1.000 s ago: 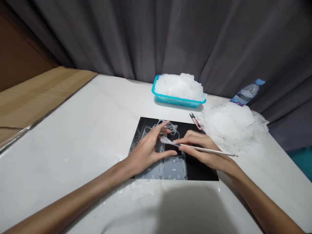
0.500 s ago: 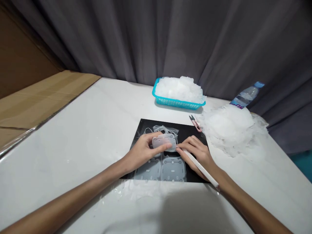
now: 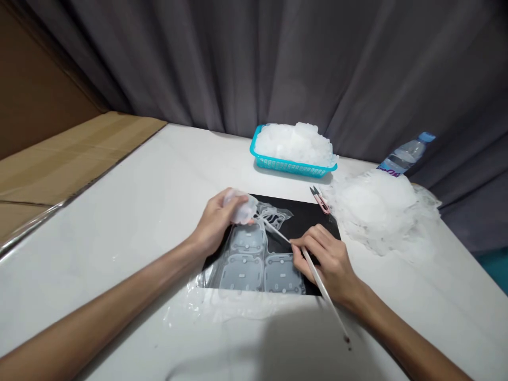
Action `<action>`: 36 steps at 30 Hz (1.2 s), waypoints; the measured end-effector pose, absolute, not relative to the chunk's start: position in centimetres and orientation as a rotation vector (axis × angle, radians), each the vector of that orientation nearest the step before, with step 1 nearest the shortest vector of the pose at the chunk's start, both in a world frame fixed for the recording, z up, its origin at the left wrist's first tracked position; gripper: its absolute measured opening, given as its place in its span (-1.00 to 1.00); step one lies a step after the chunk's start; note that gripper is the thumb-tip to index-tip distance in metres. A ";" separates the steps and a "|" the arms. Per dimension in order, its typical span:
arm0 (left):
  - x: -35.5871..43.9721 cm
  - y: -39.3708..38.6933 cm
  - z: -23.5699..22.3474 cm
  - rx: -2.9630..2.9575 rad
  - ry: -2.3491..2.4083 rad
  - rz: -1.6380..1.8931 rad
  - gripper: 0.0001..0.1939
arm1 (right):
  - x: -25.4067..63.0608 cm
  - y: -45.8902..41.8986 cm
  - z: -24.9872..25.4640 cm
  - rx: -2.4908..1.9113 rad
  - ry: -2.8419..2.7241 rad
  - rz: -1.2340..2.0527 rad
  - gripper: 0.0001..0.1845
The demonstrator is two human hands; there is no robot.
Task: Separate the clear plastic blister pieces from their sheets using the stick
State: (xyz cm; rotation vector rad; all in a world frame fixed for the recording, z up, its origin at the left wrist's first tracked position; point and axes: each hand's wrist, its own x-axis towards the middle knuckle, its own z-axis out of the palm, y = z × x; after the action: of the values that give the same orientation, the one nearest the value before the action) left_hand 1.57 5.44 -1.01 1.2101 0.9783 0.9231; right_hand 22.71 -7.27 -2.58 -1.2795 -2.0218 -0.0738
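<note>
A translucent silicone sheet (image 3: 254,259) of moulded rounded pads lies on a black mat (image 3: 307,214) in the middle of the white table (image 3: 138,211). My left hand (image 3: 216,222) is closed on one detached translucent pad (image 3: 240,208), lifted just above the mat's upper left corner. My right hand (image 3: 329,262) pinches a thin white stick (image 3: 313,270) like a pen. The stick's tip touches the stringy leftover silicone (image 3: 275,217) at the top of the sheet.
A turquoise basket (image 3: 291,166) heaped with translucent pieces stands at the back. A loose pile of white scrap (image 3: 379,203) lies to the right, pink thread snips (image 3: 319,198) beside it. A water bottle (image 3: 405,153) lies by the grey curtain. Cardboard (image 3: 59,159) borders the table's left side.
My left hand has pulled a pad free from the sheet and lifted it up and to the left. The right hand drew back slightly, keeping the stick's tip on the leftover strands.
</note>
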 end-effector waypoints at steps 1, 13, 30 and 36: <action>1.4 5.9 -0.9 1.120 0.973 0.943 -0.73 | 22.7 -7.4 -2.7 -1.297 -2.028 -0.079 -0.86; 0.9 3.7 0.1 1.112 0.669 0.618 -0.75 | 23.7 -7.1 -2.6 -1.470 -1.672 0.053 -0.79; 1.6 2.2 0.2 1.139 0.707 0.442 -0.58 | 22.2 -7.8 -2.9 -1.194 -2.001 -0.394 -0.45; 1.8 2.0 -0.8 1.102 0.677 0.402 -0.53 | 22.4 -7.5 -3.4 -1.168 -2.019 -0.413 -0.54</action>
State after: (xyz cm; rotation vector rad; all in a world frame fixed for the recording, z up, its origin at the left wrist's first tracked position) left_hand 1.81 2.01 -0.81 1.1018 0.6774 0.4024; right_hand 22.35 -7.49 -3.42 -1.1681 -2.0190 -0.4128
